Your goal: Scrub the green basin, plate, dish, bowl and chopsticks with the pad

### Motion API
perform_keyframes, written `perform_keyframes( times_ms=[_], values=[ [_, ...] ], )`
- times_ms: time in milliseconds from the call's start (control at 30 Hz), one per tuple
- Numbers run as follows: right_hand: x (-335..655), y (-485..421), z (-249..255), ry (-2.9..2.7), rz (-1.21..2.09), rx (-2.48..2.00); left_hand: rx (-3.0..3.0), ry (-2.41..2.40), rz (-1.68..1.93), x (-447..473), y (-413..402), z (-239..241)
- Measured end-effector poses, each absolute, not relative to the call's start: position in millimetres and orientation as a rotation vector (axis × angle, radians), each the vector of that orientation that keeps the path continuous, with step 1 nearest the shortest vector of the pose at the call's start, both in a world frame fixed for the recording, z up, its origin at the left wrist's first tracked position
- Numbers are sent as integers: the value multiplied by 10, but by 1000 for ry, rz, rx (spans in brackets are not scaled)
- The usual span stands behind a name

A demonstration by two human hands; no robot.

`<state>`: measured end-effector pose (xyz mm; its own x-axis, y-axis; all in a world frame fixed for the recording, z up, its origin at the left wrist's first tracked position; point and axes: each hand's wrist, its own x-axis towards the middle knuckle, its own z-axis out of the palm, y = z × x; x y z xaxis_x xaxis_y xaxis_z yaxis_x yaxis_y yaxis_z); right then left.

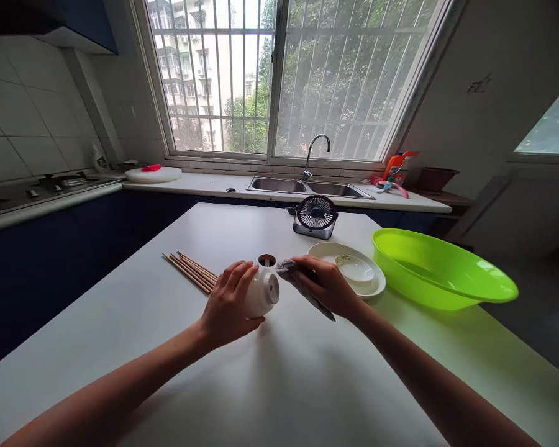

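My left hand (227, 303) is wrapped round a small white bowl (263, 292), tipped on its side with its base turned to the right, just above the white table (270, 379). My right hand (328, 284) is closed on a grey cloth (302, 287) whose end touches the bowl's base. Several wooden chopsticks (192, 270) lie on the table left of my left hand. Just right of my right hand sits a white plate (375, 287) with a small white dish (354, 268) on it.
A lime green basin (440, 270) stands at the table's right. A small black fan (315, 216) sits behind the plate, and a small brown-rimmed cup (267, 260) behind the bowl. The sink with faucet (310, 185) lies under the window; a stove (58, 182) is at far left.
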<state>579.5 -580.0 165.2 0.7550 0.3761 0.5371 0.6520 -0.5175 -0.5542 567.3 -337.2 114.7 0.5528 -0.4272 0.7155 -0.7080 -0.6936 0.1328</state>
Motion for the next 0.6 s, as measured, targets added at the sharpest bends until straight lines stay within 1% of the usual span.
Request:
perform_keyframes(
  times_ms=[133,333,467,600],
  values=[
    [5810,-5724,1571,-725,-420,-2180,2428,-1028,999,5648,-3376,1173],
    [5761,-5638,1531,-872,-454,-2126,2482,-1135,1084,5628,-3377,1196],
    [5709,-5605,1520,-1020,-565,-2177,2498,-1136,1072,5631,-3376,1190],
    [5653,-5560,1505,-1164,-789,-2261,2486,-1075,1025,5640,-3381,1169]
  ],
)
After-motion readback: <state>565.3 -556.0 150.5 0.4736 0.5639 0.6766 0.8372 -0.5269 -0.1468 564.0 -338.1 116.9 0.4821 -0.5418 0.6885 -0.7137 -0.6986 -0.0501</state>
